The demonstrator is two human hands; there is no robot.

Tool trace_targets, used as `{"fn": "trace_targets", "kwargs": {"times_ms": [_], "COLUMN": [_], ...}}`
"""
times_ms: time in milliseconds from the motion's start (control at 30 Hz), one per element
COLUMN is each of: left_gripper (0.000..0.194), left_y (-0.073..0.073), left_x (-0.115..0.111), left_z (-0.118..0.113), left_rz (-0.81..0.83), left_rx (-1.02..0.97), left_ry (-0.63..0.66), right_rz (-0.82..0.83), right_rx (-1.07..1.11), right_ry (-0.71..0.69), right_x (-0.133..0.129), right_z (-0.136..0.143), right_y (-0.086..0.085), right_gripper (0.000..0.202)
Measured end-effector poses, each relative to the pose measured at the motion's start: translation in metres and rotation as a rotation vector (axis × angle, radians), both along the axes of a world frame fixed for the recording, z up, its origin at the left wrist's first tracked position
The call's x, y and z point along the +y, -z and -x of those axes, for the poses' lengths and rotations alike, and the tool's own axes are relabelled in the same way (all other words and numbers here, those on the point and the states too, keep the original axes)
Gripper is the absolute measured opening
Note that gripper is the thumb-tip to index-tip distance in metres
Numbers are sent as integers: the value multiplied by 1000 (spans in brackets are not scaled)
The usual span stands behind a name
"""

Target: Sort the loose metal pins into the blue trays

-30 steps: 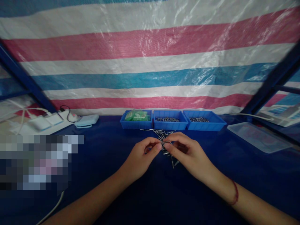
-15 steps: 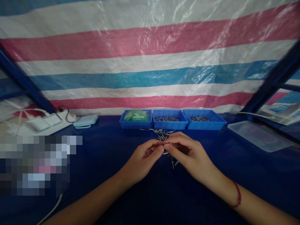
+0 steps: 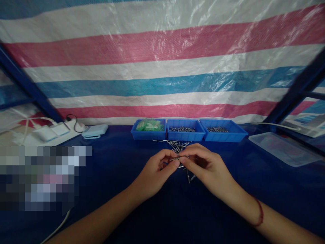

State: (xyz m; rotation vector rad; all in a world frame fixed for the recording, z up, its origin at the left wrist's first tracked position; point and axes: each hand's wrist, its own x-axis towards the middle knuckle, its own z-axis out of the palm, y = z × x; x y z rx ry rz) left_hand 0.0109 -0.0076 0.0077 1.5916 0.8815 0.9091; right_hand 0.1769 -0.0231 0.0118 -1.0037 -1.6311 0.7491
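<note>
A thin metal blind rivet [image 3: 174, 158] shows between the fingertips of both hands, over a loose pile of rivets [image 3: 178, 146] on the blue table. My left hand [image 3: 156, 172] is closed, thumb and forefinger pinching the rivet from the left. From the right, my right hand [image 3: 211, 166] pinches at the same spot, its thumb and fingertips meeting the left ones. Part of the pile lies hidden behind the fingers. Several rivets poke out below them, one [image 3: 188, 177] pointing towards me.
Behind the pile stand three blue bins: a left bin [image 3: 149, 136] with green packets, a middle bin [image 3: 186, 137] and a right bin [image 3: 225, 137] with rivets. A clear plastic lid [image 3: 284, 149] lies right. A power strip [image 3: 56, 135] and light-blue case [image 3: 95, 131] are left.
The fingertips have parted slightly, and the rivet between them shows more plainly. Both hands keep nearly the same place. The whole view has shifted a little.
</note>
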Motion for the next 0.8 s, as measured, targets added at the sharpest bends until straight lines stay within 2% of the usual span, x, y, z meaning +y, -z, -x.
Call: {"fn": "trace_targets", "kwargs": {"times_ms": [300, 500, 667, 733, 800], "left_gripper": [12, 14, 17, 19, 20], "left_y": [0, -4, -6, -8, -10], "left_x": [0, -2, -2, -2, -1], "left_z": [2, 1, 2, 2, 2], "left_rz": [-17, -39, -10, 8, 12], "left_rx": [-73, -62, -60, -50, -9], "left_ry": [-51, -81, -87, -115, -150], "right_rz": [54, 123, 149, 133, 93], "right_rx": [-28, -111, -152, -136, -141], "right_ry": [3, -70, -119, -50, 149], "right_x": [3, 4, 3, 9, 20], "right_z": [-2, -1, 0, -8, -24], "right_y": [2, 3, -3, -7, -11], "right_gripper": [11, 15, 21, 24, 27]}}
